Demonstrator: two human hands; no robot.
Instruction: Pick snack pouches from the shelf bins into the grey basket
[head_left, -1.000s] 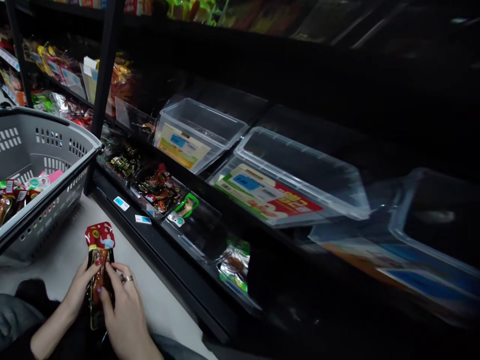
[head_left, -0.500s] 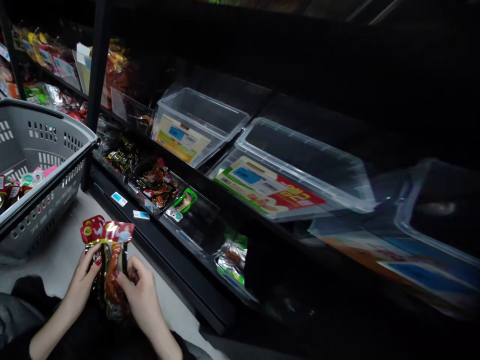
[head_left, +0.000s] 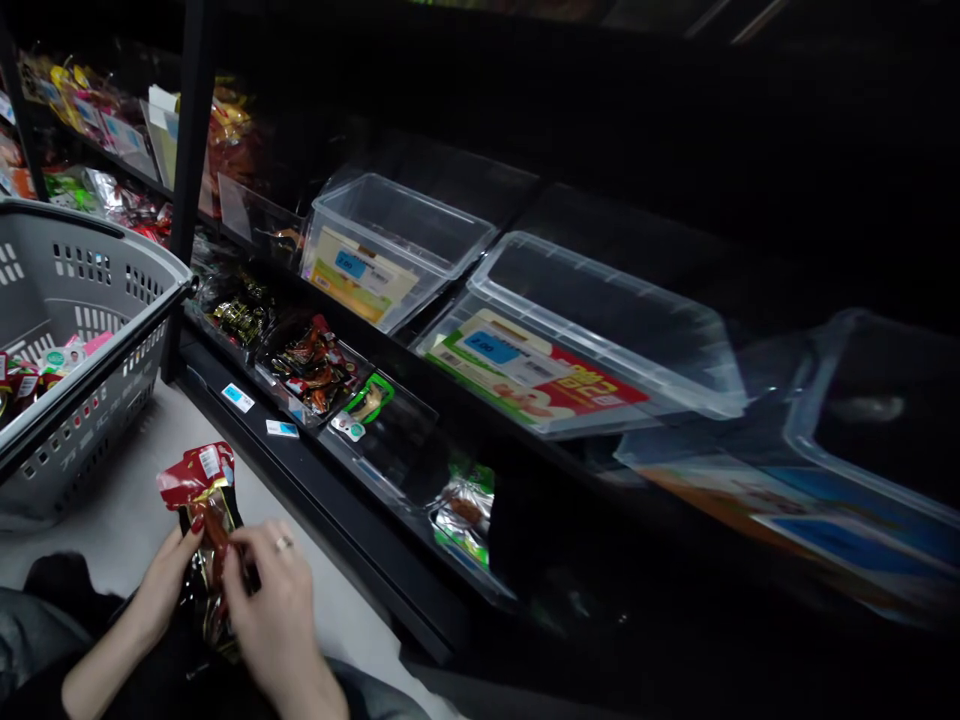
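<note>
At the lower left, both my hands grip a bunch of red-topped snack packets (head_left: 201, 490) with sausage-like sticks inside. My left hand (head_left: 166, 580) clasps the packets from the left, its thumb pressed on the front. My right hand (head_left: 271, 598), with a ring on one finger, closes over them from the right. The packets' lower ends are hidden behind my fingers.
A grey shopping basket (head_left: 90, 290) with several snack packs stands at the left on the pale floor. Low black shelves run along the right, with trays of snacks (head_left: 311, 365) and clear plastic bins (head_left: 397, 240), (head_left: 592, 330) bearing price labels.
The packets were fanned apart half a second ago; now they are gathered together, and my right hand has moved over their front.
</note>
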